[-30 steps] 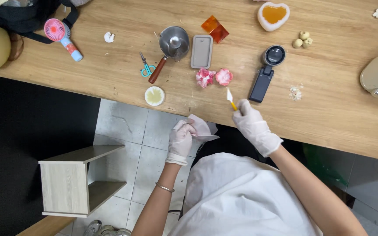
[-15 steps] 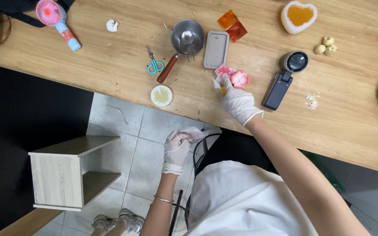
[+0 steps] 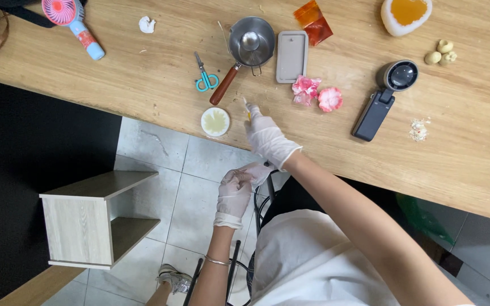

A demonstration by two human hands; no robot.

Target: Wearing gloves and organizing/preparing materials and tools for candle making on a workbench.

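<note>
Right hand (image 3: 269, 139) pinches a thin stick (image 3: 245, 106) at the table's (image 3: 143, 85) near edge.
Round dish (image 3: 215, 122) lies just left of the stick; left hand (image 3: 235, 191), closed on tissue (image 3: 259, 168), hangs below.

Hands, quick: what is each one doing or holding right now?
Left hand: gloved, below the table edge, closed on a crumpled white tissue.
Right hand: gloved, over the wooden table, closed on a small stick tool.
</note>
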